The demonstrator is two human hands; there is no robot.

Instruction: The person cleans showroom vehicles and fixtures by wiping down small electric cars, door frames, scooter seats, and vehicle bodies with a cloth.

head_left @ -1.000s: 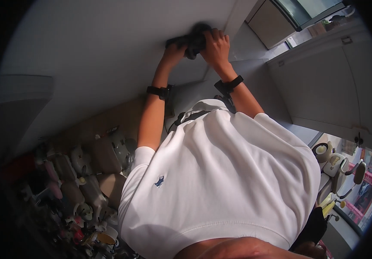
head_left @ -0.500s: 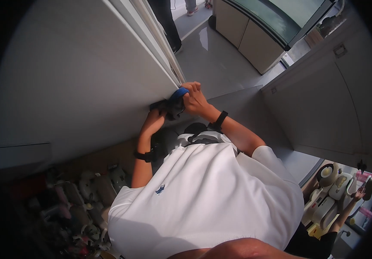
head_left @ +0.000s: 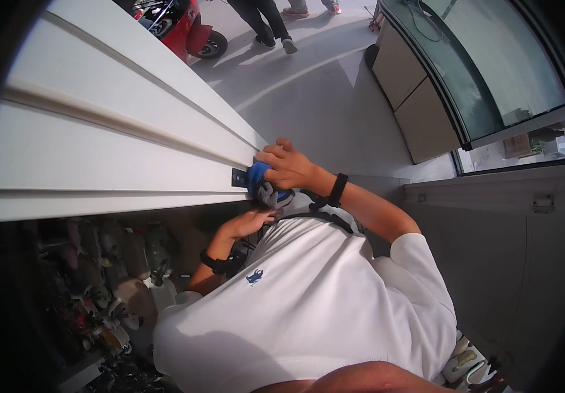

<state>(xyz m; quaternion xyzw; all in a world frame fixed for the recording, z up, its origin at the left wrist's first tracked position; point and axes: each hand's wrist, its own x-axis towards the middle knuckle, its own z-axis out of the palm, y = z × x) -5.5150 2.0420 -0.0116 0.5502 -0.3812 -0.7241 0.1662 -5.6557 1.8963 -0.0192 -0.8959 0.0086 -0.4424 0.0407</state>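
1. Since the frame half a second ago, the view has swung round: the panel's broad face has given way to its grooved edge, and a red motor scooter has come into sight. The left hand now sits lower beside the blue-and-grey cloth bundle.

2. Nearest is the wearer's white shirt. Black bands circle both wrists, on the right and on the left.

3. Fingers of the right hand are curled firmly over the bundle, probably so the folds stay trapped under them. The left hand is half-curled with its fingertips at the lower end, perhaps steadying it; whether it grips cannot be told.

4. That bundle lies at the end of the white grooved panel, just beside a dark plate. Working from this end seems to give the right hand room to reach round the edge.

5. To the lower left, rounded objects crowd a dim area, too dark to name surely. To the right rises a grey panelled wall.

6. Beyond stretches smooth grey floor, bordered by a glass-topped cabinet.

7. Farthest are a passer-by's dark trousers and the red motor scooter, in sunlight.
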